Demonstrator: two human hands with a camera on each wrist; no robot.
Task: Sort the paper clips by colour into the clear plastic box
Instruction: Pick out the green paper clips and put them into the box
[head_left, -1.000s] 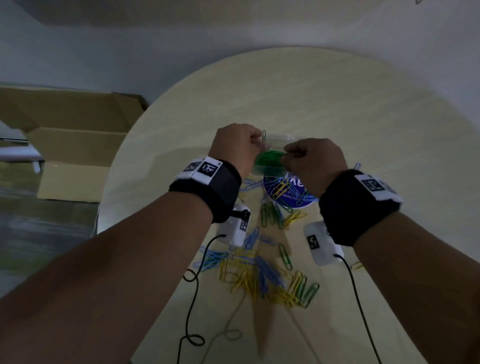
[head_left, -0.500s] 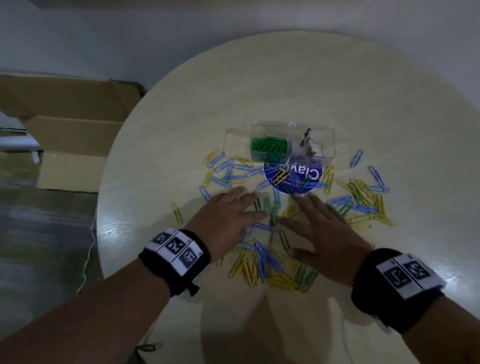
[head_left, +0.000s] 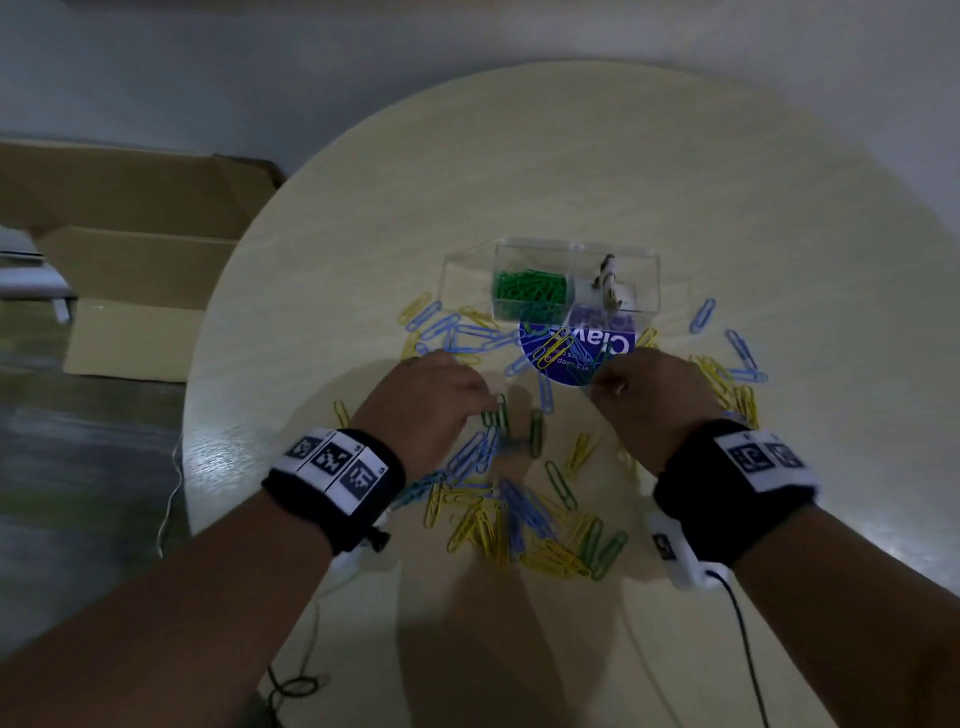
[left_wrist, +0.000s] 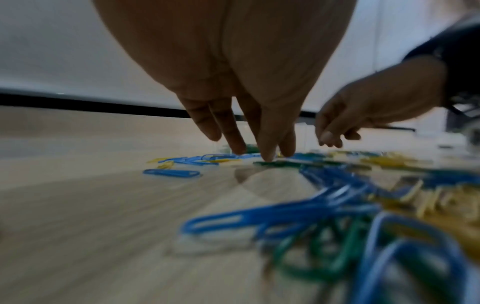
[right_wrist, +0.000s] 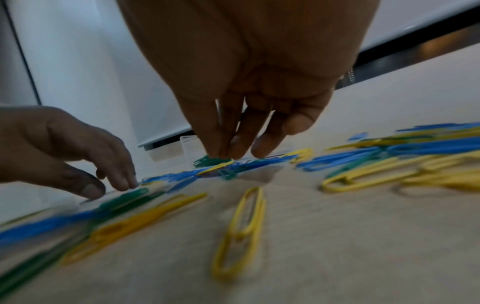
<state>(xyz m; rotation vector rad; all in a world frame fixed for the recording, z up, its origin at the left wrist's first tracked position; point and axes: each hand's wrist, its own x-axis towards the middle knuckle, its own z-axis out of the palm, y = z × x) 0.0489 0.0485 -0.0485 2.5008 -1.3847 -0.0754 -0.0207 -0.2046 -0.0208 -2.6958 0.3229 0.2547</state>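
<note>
The clear plastic box stands at the table's middle, with green clips in its centre compartment. Blue, yellow and green paper clips lie scattered in front of it. My left hand points its fingertips down and pinches the end of a green clip that lies on the table. My right hand bunches thumb and fingers on another green clip at the edge of a round blue sticker. Both hands are a short way in front of the box.
The right compartment holds a small pale object; the left compartment looks empty. More clips lie to the right and left of the sticker. An open cardboard box stands on the floor, left of the round table.
One second ago both hands were at the box over the green clips. They then drew back flat over the pile, and now their fingers have closed down on green clips.
</note>
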